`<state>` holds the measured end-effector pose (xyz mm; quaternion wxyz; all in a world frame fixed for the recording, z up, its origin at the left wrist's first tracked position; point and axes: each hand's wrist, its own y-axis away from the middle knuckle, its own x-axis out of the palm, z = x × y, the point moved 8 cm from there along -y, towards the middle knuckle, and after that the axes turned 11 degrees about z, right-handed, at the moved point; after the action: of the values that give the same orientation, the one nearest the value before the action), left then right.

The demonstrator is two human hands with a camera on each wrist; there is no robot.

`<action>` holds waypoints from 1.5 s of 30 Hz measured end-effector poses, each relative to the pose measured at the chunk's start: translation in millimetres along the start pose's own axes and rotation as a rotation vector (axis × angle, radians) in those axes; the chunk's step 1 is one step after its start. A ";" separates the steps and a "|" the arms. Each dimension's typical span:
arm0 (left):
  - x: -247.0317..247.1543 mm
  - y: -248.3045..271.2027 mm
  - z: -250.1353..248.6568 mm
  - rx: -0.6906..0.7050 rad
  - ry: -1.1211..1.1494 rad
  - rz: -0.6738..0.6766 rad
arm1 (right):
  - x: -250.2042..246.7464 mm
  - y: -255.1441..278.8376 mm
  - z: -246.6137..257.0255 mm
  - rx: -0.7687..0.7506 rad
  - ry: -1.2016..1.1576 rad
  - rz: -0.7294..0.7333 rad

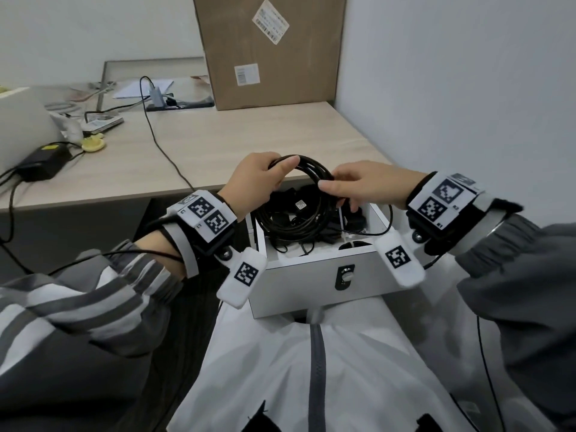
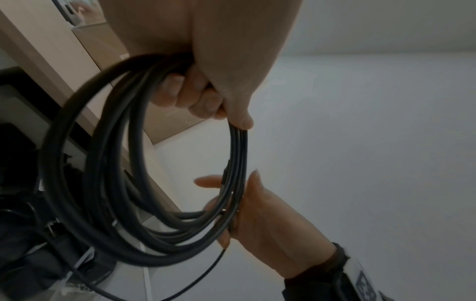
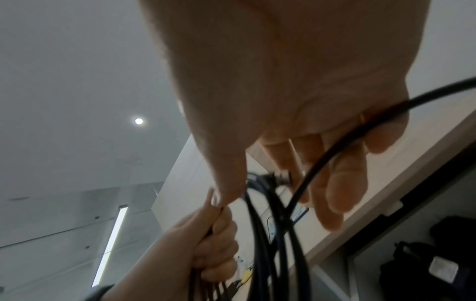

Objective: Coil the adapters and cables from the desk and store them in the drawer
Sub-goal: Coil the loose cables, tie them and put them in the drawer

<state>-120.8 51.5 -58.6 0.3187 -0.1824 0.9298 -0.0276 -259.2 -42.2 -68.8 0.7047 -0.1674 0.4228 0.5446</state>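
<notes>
Cable [image 1: 293, 198] coil, held upright over the open drawer [image 1: 311, 275].
I see my left hand [image 1: 258, 179] gripping its top; my right hand [image 1: 361, 185] pinches the rim beside, loops hanging downward.

Cardboard box [image 1: 269, 51] against wall; papers [image 1: 141, 88].

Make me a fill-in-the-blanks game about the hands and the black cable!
1. The coiled black cable is held by ____ hands.
2. The left hand and right hand hold it above the open white ____.
3. On the desk against the wall stands a brown cardboard ____.

Missing words: two; drawer; box
</notes>
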 end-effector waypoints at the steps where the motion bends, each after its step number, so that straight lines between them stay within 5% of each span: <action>1: 1.2 0.0 -3.0 0.005 0.004 -0.005 | 6.1 -3.0 5.0 -0.018 0.016 0.023; 10: 3.3 -12.0 -0.7 -0.028 0.209 0.115 | 8.0 -7.8 17.7 -0.070 -0.008 -0.199; 16: 10.5 -6.7 20.3 -0.071 0.663 0.099 | 1.6 4.7 2.9 -0.013 -0.055 -0.459; 22: 80.4 16.6 32.5 -0.172 0.970 0.340 | -4.1 11.5 -25.9 0.065 -0.378 -0.695; 27: 83.8 4.1 24.2 -0.146 1.383 -0.034 | 18.4 6.1 -26.7 0.124 -0.335 -0.753; 30: 83.1 3.5 32.7 -0.191 1.529 -0.133 | 35.4 -2.9 -35.7 0.104 -0.448 -0.697; 38: 58.8 2.6 46.7 -0.234 1.183 -0.112 | 59.4 4.1 -24.1 -0.056 -0.066 -0.258; 45: 31.4 4.4 45.0 -0.255 0.567 0.127 | 39.9 24.4 -40.1 -0.033 -0.090 -0.094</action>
<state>-118.0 47.3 -113.4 0.0223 -0.1475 0.9870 0.0595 -296.0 -36.6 -117.8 0.7448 -0.1739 0.3736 0.5249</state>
